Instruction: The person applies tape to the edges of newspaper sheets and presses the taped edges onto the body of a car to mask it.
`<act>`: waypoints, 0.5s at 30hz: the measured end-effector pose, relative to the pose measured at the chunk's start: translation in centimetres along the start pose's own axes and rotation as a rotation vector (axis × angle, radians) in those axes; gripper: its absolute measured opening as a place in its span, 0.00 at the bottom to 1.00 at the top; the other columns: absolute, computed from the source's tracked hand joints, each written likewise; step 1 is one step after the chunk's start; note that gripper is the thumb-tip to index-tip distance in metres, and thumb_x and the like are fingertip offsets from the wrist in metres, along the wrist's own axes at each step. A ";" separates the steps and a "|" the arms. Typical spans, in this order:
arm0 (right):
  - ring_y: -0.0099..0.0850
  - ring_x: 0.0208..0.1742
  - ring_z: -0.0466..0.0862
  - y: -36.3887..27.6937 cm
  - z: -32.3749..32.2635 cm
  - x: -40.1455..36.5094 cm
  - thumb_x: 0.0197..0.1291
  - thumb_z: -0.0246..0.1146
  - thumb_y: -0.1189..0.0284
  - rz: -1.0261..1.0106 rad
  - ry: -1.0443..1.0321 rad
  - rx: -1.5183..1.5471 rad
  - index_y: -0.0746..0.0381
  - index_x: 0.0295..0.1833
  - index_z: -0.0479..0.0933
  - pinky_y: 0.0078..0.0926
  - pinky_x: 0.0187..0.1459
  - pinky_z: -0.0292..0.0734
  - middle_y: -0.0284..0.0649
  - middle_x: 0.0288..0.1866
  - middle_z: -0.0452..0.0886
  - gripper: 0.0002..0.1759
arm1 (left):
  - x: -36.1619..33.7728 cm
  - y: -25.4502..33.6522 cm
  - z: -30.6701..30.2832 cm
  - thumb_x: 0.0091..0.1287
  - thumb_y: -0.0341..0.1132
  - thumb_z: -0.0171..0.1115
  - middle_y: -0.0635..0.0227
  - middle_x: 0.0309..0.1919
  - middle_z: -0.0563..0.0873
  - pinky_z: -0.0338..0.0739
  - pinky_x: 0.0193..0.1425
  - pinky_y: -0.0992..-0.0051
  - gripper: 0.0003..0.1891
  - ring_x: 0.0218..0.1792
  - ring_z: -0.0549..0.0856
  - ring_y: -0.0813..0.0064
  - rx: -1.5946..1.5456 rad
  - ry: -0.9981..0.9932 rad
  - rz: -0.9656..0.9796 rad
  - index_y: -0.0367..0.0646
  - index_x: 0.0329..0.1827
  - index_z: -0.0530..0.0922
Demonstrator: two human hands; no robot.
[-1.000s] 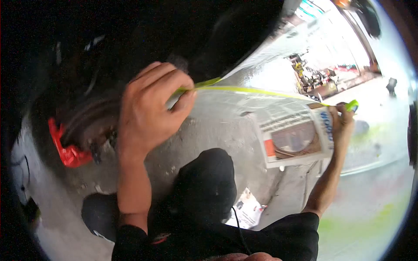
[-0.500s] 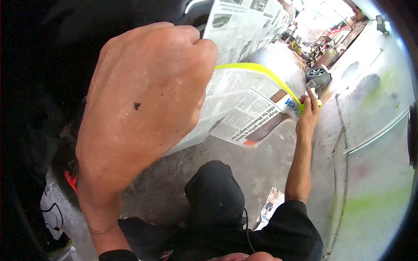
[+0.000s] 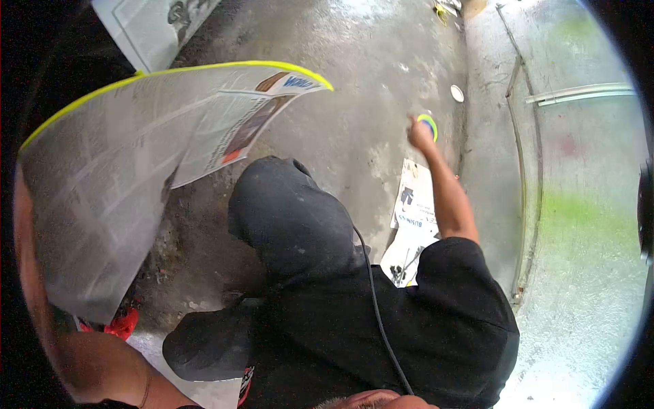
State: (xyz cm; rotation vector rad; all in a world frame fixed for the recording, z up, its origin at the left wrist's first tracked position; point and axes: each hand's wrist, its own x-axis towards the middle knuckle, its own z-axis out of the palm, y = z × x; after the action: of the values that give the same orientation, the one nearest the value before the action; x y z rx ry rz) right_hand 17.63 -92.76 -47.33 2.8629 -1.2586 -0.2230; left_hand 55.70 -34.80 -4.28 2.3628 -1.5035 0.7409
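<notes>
1. The left forearm [image 3: 75, 361] rises along the left edge; its hand is hidden behind the newspaper sheet [image 3: 102, 184], so I cannot tell its grip.
2. The sheet hangs raised and curved, yellow tape [image 3: 204, 67] along its top edge; a red object [image 3: 122, 322] lies below.
3. The right hand [image 3: 421, 134] reaches low over the concrete floor [image 3: 354, 123], fingers seemingly closed on a tape roll [image 3: 430, 123]; loose newspapers [image 3: 412, 204] lie beneath the forearm.

Grey concrete floor [image 3: 340, 136] is looking pretty stained, green overspray [image 3: 579, 211] is fading across its right side, daylight is glaring along the top edge, loose paper sheets [image 3: 412, 204] are lying mid-floor.
</notes>
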 end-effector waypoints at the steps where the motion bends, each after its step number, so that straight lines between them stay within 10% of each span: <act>1: 0.55 0.38 0.86 0.8 3.9 -3.4 0.62 0.62 0.75 0.008 -0.058 0.058 0.60 0.74 0.67 0.55 0.40 0.78 0.58 0.34 0.83 0.33 | 0.1 0.6 0.5 0.61 0.30 0.69 0.59 0.38 0.79 0.79 0.42 0.63 0.20 0.34 0.83 0.56 0.004 0.001 0.004 0.43 0.53 0.70; 10: 0.58 0.57 0.83 1.4 13.7 -20.8 0.61 0.69 0.68 0.305 -0.432 0.150 0.64 0.81 0.56 0.53 0.59 0.77 0.63 0.54 0.83 0.45 | 2.0 1.2 1.0 0.59 0.27 0.66 0.57 0.34 0.77 0.77 0.39 0.63 0.14 0.33 0.81 0.55 0.075 -0.058 0.027 0.41 0.45 0.72; 13: 0.57 0.60 0.82 -2.8 9.2 -18.6 0.60 0.72 0.63 0.500 -0.209 -0.035 0.64 0.80 0.60 0.52 0.62 0.76 0.62 0.56 0.83 0.46 | 1.7 1.1 0.0 0.59 0.26 0.66 0.57 0.32 0.76 0.76 0.39 0.63 0.12 0.32 0.81 0.55 0.110 -0.050 0.030 0.40 0.42 0.73; 15: 0.50 0.60 0.83 -6.4 4.8 -12.6 0.65 0.71 0.59 0.232 0.251 0.207 0.66 0.68 0.77 0.44 0.62 0.77 0.57 0.56 0.84 0.31 | 1.3 1.4 -0.7 0.58 0.25 0.65 0.56 0.31 0.76 0.75 0.38 0.63 0.10 0.32 0.80 0.55 0.125 -0.047 0.008 0.39 0.40 0.73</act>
State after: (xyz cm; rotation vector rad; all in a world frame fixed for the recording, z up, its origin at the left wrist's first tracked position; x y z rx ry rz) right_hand 13.24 -78.96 -50.91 2.7517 -1.6225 0.2757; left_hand 54.68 -36.12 -3.10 2.4825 -1.5280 0.8095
